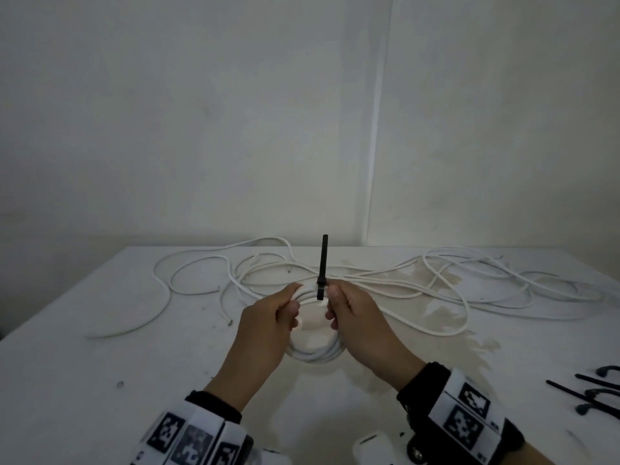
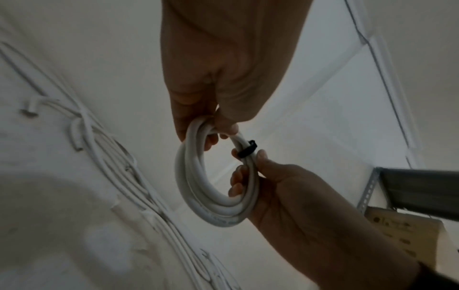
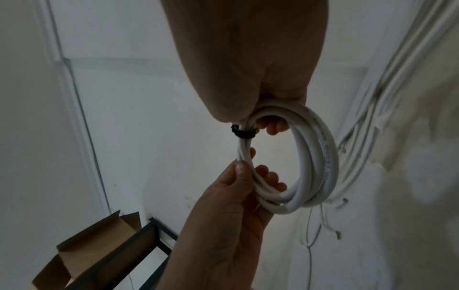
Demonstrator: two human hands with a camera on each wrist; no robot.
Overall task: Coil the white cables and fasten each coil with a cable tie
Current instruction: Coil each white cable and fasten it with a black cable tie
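Both hands are gripping the coil (image 1: 313, 355) above the surface (image 1: 100, 364): left hand (image 1: 268, 325), right hand (image 1: 360, 327) beside the tie (image 1: 322, 263). Risk: tie tail sticking up, possibly loose; easing either grip could be letting loops spring apart
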